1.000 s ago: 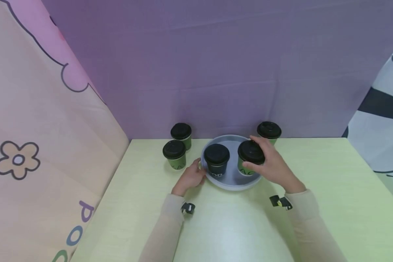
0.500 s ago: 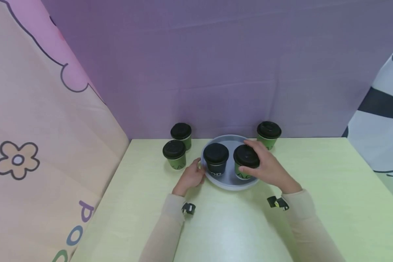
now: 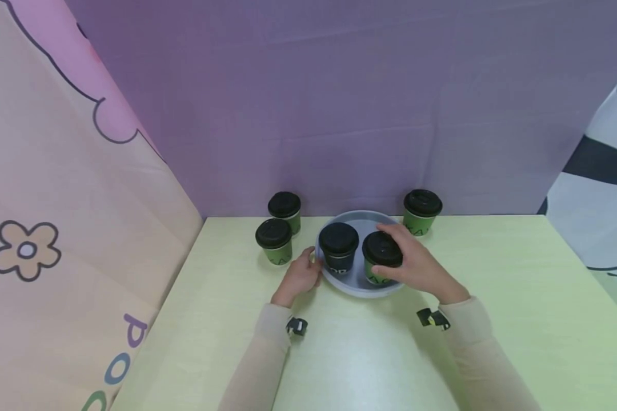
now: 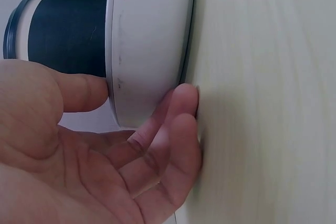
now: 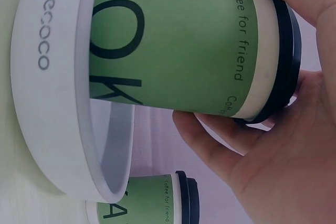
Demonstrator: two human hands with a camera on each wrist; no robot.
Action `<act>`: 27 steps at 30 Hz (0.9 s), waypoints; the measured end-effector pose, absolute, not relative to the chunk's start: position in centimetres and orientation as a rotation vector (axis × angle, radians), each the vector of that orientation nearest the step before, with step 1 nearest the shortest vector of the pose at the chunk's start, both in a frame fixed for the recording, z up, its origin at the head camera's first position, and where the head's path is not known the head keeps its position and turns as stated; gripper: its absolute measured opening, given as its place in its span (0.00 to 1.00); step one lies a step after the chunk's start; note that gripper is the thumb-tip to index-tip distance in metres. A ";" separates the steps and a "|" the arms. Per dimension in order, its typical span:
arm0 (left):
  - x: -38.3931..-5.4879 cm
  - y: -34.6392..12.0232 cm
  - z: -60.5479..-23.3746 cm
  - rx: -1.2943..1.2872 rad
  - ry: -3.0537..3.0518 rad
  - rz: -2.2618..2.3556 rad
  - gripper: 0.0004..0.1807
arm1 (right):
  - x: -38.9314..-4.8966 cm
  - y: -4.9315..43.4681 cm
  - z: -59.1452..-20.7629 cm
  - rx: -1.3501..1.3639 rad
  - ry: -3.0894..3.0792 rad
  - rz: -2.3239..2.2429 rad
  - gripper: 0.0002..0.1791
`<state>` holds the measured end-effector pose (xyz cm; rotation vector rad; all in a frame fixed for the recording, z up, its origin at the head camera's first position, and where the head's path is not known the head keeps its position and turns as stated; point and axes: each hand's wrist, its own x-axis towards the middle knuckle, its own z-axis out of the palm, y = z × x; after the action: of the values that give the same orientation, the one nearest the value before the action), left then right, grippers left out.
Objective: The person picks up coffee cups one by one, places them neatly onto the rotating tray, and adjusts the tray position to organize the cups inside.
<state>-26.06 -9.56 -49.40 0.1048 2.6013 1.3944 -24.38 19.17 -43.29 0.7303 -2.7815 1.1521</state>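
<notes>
Cups (image 3: 383, 250) total five: three outside one tray (image 3: 362, 293) the left hand (image 3: 299, 276) pinches, two inside, one gripped by the right hand (image 3: 419, 264).

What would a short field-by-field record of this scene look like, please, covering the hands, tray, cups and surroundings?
Left hand: grips the edge of the round tray
Right hand: grips the held green cup
Held cup's base: hidden behind the tray's rim
Dark cup: within the tray, left of the held cup
Off the tray: near-left green cup, far-left green cup, far-right green cup
Lids: black, on all five cups
Tray marking: "ecoco"
Surface: pale table
Backdrop: purple cloth
</notes>
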 end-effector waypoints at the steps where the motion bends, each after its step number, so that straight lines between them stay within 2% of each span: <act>1: -26.1 -9.6 -49.4 0.108 2.603 1.398 0.31 | -24.4 19.1 -43.3 0.736 -2.780 1.150 0.52; 27: -26.1 -9.5 -49.7 0.093 2.674 1.357 0.29 | -24.2 18.4 -43.6 0.781 -2.791 1.155 0.49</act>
<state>-26.13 -9.48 -49.65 0.0927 2.6736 1.3573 -24.24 18.37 -43.57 0.7808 -2.7908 1.1551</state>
